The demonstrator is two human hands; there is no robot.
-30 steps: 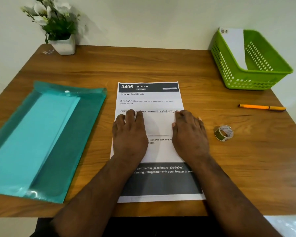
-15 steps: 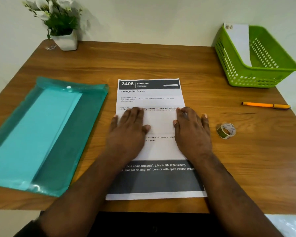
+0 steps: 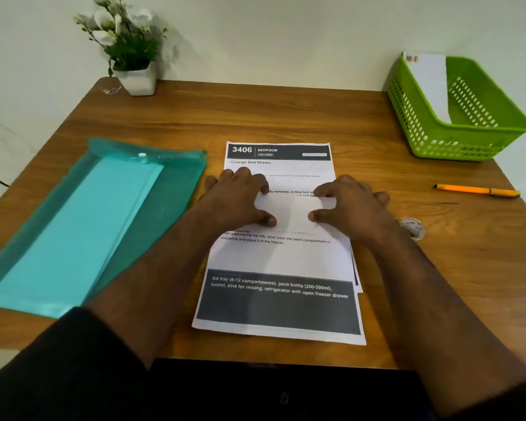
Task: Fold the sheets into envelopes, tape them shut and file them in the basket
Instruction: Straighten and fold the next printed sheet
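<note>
A folded white sheet [image 3: 289, 212] lies across the middle of a stack of printed sheets [image 3: 280, 262] on the wooden table [image 3: 286, 117]. My left hand [image 3: 234, 199] grips its left end and my right hand [image 3: 353, 208] its right end. On both hands the fingers curl over the top edge and the thumb sits at the bottom edge. A small tape roll [image 3: 413, 229] peeks out just right of my right wrist. The green basket [image 3: 468, 141] stands at the back right with one white envelope [image 3: 431, 83] leaning inside it.
A teal plastic folder [image 3: 88, 226] holding light paper lies on the left of the table. An orange pen [image 3: 477, 190] rests on the right, in front of the basket. A white pot of flowers [image 3: 137, 80] stands at the back left. A wall runs behind the table.
Both hands went from lying flat on the folded sheet to curling fingers and thumbs around its ends. The head camera moved closer and a little left.
</note>
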